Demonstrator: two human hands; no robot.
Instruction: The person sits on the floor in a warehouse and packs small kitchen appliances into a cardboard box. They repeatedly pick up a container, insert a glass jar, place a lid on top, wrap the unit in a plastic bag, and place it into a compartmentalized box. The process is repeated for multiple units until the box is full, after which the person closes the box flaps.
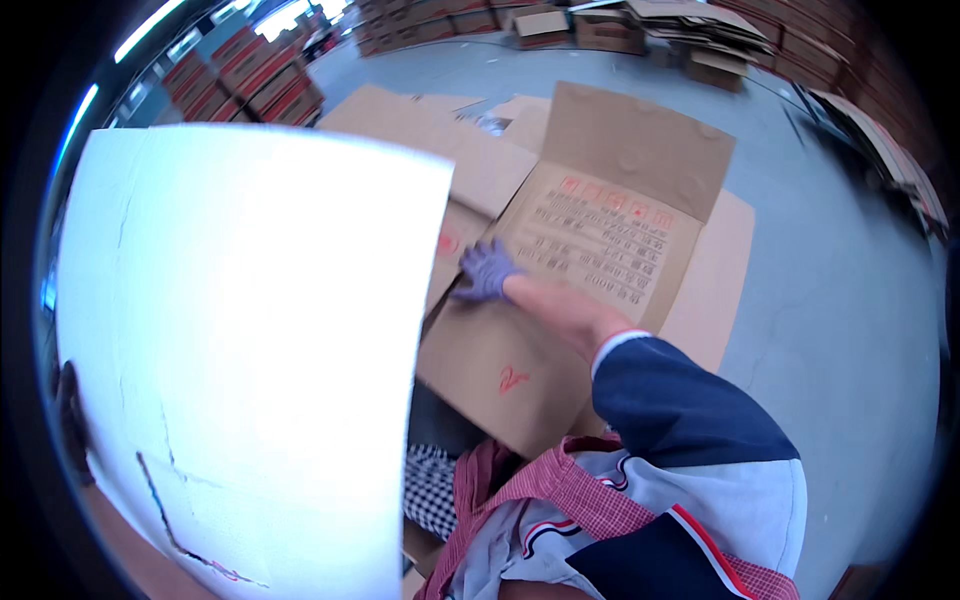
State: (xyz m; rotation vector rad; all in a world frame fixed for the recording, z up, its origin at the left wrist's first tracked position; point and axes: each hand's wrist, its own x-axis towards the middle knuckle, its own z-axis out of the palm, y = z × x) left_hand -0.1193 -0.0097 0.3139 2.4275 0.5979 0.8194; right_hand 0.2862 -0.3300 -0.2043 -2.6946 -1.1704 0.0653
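Note:
A large white sheet (260, 320), apparently foam board, stands on the left and covers much of the view; dark crack-like lines run down its face. At its far left edge my left hand (72, 415), dark and partly hidden, grips the side. My right hand (487, 271), in a purple glove, has its fingers spread on the edge of a brown cardboard box (500, 345). That box lies flattened in front of me, with red and dark printing on its panel and a flap (640, 145) folded out at the far end.
More flat cardboard (440, 140) lies beneath and beyond the box. Stacked cartons (245, 75) stand at the far left. At the back are open boxes (540, 28) and a pile of flattened cardboard (700, 25). Further sheets (880, 150) lie at the right on the blue-grey floor (840, 330).

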